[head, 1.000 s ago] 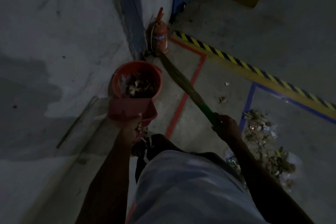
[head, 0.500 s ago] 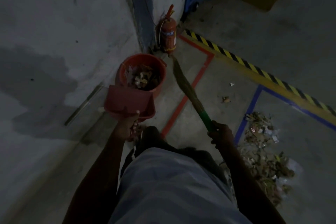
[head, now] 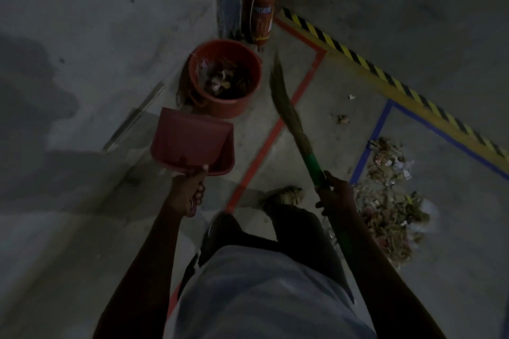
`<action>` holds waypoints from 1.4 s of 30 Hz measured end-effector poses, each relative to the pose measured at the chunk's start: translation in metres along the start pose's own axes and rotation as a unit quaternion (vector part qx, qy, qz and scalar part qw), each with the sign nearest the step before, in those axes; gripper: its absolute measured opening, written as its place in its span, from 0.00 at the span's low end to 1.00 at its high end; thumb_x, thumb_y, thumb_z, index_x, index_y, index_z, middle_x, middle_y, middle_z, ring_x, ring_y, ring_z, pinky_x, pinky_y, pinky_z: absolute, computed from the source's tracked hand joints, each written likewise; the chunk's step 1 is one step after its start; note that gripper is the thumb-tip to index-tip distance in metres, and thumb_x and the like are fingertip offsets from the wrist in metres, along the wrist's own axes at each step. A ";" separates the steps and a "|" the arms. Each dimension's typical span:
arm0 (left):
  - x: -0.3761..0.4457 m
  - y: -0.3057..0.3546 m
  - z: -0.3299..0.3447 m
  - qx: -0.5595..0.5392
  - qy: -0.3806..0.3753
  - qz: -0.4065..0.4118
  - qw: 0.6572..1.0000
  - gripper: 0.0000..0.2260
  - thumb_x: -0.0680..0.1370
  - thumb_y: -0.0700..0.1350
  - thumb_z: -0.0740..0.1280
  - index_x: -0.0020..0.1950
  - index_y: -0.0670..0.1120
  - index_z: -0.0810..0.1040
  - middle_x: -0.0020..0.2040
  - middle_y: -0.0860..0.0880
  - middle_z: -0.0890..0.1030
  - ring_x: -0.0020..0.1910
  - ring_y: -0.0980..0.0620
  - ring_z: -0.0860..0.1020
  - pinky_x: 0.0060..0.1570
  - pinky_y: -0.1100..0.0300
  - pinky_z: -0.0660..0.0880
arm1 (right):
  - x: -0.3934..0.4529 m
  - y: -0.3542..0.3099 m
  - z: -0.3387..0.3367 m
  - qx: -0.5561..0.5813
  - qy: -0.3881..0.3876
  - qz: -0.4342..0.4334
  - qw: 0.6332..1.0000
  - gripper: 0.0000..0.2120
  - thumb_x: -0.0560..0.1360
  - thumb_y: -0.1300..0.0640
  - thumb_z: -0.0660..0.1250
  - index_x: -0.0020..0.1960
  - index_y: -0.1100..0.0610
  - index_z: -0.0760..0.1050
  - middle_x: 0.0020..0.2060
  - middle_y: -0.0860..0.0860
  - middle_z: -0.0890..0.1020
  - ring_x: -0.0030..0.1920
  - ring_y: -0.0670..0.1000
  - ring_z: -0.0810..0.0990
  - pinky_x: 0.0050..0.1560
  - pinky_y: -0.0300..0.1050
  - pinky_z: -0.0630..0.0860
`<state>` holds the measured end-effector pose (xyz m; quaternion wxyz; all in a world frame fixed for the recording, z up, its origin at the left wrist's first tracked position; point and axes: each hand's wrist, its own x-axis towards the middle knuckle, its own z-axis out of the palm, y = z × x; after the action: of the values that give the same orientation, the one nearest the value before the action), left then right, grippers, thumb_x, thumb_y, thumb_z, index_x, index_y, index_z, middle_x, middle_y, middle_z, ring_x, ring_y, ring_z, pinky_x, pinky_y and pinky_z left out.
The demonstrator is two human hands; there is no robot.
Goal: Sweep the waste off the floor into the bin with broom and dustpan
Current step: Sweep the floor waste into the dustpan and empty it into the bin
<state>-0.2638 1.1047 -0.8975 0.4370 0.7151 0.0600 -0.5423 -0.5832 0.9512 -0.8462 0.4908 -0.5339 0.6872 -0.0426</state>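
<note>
Dim concrete floor — red dustpan empty, bin part-filled.

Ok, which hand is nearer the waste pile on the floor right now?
Right. The right hand, gripping the broom, sits just beside the waste pile, at its near-left edge. The left hand holds the dustpan well off to the left, nearer the bin.

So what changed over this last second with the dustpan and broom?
The left hand drew the red dustpan back from over the bin, now clear of its rim. The right hand still grips the broom. Waste pile unchanged.
</note>
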 end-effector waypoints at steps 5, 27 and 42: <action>-0.032 -0.037 -0.060 0.023 0.019 -0.031 0.999 0.21 0.77 0.54 0.74 0.32 0.46 0.69 0.23 0.50 0.68 0.19 0.56 0.63 0.21 0.66 0.60 | -0.039 0.005 0.038 -0.011 -0.025 -0.015 1.000 0.28 0.78 0.63 0.65 0.77 0.56 0.64 0.53 0.60 0.80 0.38 0.62 0.85 0.30 0.52 0.80; -0.060 -0.002 0.207 0.078 -0.067 0.034 0.994 0.21 0.74 0.57 0.76 0.34 0.44 0.72 0.25 0.48 0.70 0.20 0.54 0.65 0.22 0.66 0.63 | 0.041 0.107 -0.161 0.060 0.072 0.032 0.995 0.20 0.79 0.57 0.67 0.70 0.55 0.74 0.47 0.62 0.83 0.28 0.58 0.83 0.21 0.43 0.75; 0.047 0.121 0.444 0.172 -0.088 0.087 0.977 0.17 0.76 0.53 0.75 0.35 0.46 0.73 0.24 0.50 0.69 0.18 0.56 0.64 0.23 0.66 0.62 | 0.275 0.076 -0.257 0.113 0.063 0.075 0.989 0.28 0.79 0.62 0.64 0.78 0.56 0.62 0.58 0.58 0.78 0.29 0.50 0.83 0.29 0.49 0.80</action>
<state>-0.4986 0.7064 -0.8818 0.3565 0.7316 -0.1357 -0.5651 -0.8067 0.6507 -0.9314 0.5054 -0.4181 0.7457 -0.1169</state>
